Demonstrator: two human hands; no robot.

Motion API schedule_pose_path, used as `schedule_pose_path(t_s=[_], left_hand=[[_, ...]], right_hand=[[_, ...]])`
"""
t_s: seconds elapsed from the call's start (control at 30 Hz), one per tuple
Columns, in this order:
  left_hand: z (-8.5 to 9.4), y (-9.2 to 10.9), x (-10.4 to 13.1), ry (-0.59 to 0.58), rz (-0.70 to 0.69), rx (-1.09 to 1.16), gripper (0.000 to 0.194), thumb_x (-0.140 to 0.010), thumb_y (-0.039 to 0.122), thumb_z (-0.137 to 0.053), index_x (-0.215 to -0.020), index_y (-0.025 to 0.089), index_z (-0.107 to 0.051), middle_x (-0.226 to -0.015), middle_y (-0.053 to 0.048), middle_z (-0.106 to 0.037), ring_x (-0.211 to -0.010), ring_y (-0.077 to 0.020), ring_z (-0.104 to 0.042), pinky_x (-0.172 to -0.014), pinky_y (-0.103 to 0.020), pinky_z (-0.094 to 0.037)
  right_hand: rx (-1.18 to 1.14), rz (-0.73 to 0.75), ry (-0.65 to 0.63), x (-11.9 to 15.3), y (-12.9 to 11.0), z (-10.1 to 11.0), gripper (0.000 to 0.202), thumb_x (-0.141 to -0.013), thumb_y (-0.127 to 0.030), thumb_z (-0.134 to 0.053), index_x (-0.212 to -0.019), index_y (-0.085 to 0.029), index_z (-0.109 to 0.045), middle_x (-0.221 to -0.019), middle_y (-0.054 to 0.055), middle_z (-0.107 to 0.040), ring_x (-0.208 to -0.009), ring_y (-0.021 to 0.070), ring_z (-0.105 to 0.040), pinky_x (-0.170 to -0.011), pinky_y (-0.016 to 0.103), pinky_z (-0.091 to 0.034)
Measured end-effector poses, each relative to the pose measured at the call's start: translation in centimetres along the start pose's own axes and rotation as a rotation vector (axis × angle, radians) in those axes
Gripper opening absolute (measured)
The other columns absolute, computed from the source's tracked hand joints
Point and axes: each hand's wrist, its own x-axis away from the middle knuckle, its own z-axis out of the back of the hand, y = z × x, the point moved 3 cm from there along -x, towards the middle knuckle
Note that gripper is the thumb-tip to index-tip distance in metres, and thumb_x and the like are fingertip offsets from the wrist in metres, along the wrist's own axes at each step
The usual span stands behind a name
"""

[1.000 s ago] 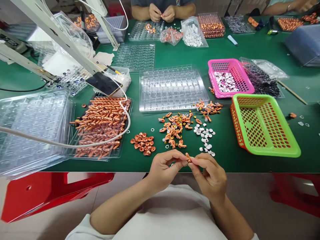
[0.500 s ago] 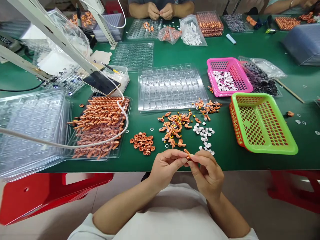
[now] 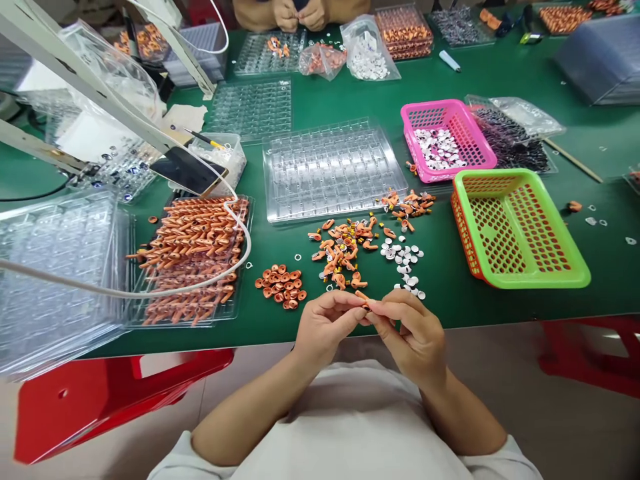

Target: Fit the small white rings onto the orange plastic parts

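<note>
My left hand (image 3: 325, 327) and my right hand (image 3: 413, 333) meet at the table's front edge, both pinching one small orange part (image 3: 364, 301) between their fingertips. The fingers cover much of that part. Just beyond them lies a loose pile of orange pieces (image 3: 345, 250) with yellow bits. To its right are small white caps (image 3: 404, 257). Round copper-coloured cups (image 3: 281, 285) form a group left of my left hand.
A clear tray (image 3: 330, 170) lies mid-table. Pink (image 3: 487, 157) and green (image 3: 550, 280) baskets stand at right. A filled orange-parts tray (image 3: 195, 247), a phone (image 3: 187, 170) and a white cable (image 3: 245, 233) are at left. Across the table a person's hands (image 3: 300, 13) show.
The whole view has shifted and tilted slightly, with the table's things sitting a little differently in frame. Both hands still pinch the orange part, which has changed little.
</note>
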Motion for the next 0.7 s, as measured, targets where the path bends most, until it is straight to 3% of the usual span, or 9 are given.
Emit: schedule_pose_path(t_s=[0.13,0.4,0.7], left_hand=[[0.2,-0.2,-0.2,0.033,-0.003,0.048,0.01,-0.072,0.02,-0.083,-0.079,0.019,-0.076,-0.077,-0.001,-0.078,-0.063,-0.0105,-0.071,-0.065,-0.019,-0.058],[-0.2,-0.8,-0.2,0.125,0.097,0.204,0.015,-0.065,0.023,-0.087,-0.075,0.02,-0.077,-0.072,0.0,-0.077,-0.061,-0.0089,-0.069,-0.063,-0.017,-0.056],[0.1,-0.5,-0.5,0.121,0.129,0.09,0.015,-0.066,0.026,-0.087,-0.077,0.019,-0.078,-0.076,-0.001,-0.077,-0.064,-0.011,-0.07,-0.064,-0.019,-0.058]], right_hand=[[0.023,-0.068,0.066,0.0,0.3,-0.4,0.028,-0.085,-0.007,-0.067,-0.108,-0.022,-0.068,-0.086,0.003,-0.063,-0.071,0.0139,-0.059,-0.057,0.026,-0.051],[0.033,-0.007,0.102,0.2,0.3,-1.3,0.033,-0.087,-0.005,-0.063,-0.114,-0.024,-0.068,-0.097,0.007,-0.066,-0.089,0.0178,-0.065,-0.071,0.03,-0.058],[0.098,0.038,0.074,0.4,0.5,-0.7,0.035,-0.088,-0.002,-0.062,-0.115,-0.024,-0.068,-0.104,0.007,-0.073,-0.091,0.0179,-0.07,-0.075,0.031,-0.061]])
